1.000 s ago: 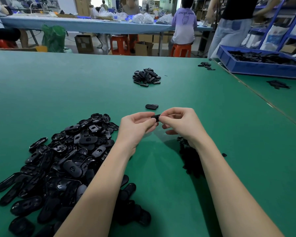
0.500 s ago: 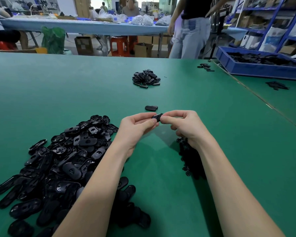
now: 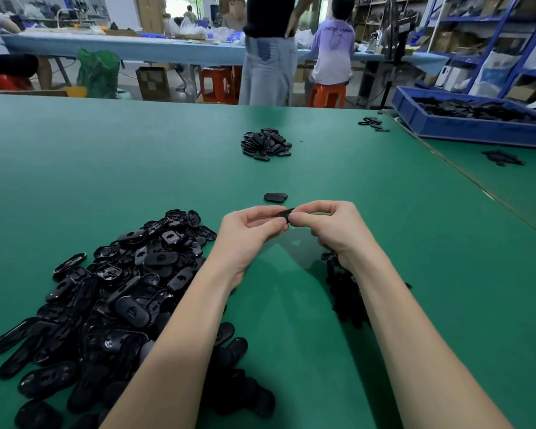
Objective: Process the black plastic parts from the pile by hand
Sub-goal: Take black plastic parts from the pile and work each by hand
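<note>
Pinching one black plastic part (image 3: 284,214) between curled fingers, left hand (image 3: 248,232) and right hand (image 3: 334,227) above the green table (image 3: 136,168).

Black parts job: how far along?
Early. Done, seemingly: a small far pile and one lone part. In hand: left hand and right hand pinch one black part between them. Left: the big near pile, far larger.

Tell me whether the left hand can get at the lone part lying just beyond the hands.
Probably yes: the lone part lies on bare mat just past the left hand, but that hand is pinching a held part.
</note>
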`<state>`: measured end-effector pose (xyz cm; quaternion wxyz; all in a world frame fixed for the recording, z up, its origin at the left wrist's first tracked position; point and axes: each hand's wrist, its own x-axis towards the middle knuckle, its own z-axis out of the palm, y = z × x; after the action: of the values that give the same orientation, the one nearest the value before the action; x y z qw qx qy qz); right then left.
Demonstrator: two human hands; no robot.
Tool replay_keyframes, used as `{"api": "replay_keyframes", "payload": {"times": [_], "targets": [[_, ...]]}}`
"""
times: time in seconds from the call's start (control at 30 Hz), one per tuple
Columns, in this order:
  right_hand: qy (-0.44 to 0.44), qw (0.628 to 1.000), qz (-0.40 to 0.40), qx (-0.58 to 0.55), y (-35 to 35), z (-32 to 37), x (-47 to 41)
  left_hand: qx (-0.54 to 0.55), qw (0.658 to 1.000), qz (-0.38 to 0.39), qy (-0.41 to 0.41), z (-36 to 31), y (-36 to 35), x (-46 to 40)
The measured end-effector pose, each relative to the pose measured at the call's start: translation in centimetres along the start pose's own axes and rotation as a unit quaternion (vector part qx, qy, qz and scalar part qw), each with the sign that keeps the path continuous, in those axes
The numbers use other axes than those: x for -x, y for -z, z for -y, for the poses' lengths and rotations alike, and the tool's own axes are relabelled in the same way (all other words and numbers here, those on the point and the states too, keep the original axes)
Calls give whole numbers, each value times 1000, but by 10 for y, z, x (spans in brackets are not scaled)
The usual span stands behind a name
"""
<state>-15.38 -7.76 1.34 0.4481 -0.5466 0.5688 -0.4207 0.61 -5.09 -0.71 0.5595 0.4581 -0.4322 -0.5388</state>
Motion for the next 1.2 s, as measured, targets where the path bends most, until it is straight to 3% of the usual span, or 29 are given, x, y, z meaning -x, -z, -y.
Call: {"api": "replay_keyframes", "payload": {"times": [0.2,0.33,0.53,0.97,1.2], "targets": [[-5,1000,-5,9,1,2,0,-7,1000,-4,4,0,1,0],[-14,999,33,-11,7,1,-1,4,1000,5,21,-1,2,0],[-20,998,65,5,5,-5,-1,-62,997,-12,32,-1,1,1],[34,992,12,124,0,-3,-2,-113,992,-34,32,0,4,3],[34,998,27,56,-1,-4,1,-98,994,-28,33,-3,4,4]]}}
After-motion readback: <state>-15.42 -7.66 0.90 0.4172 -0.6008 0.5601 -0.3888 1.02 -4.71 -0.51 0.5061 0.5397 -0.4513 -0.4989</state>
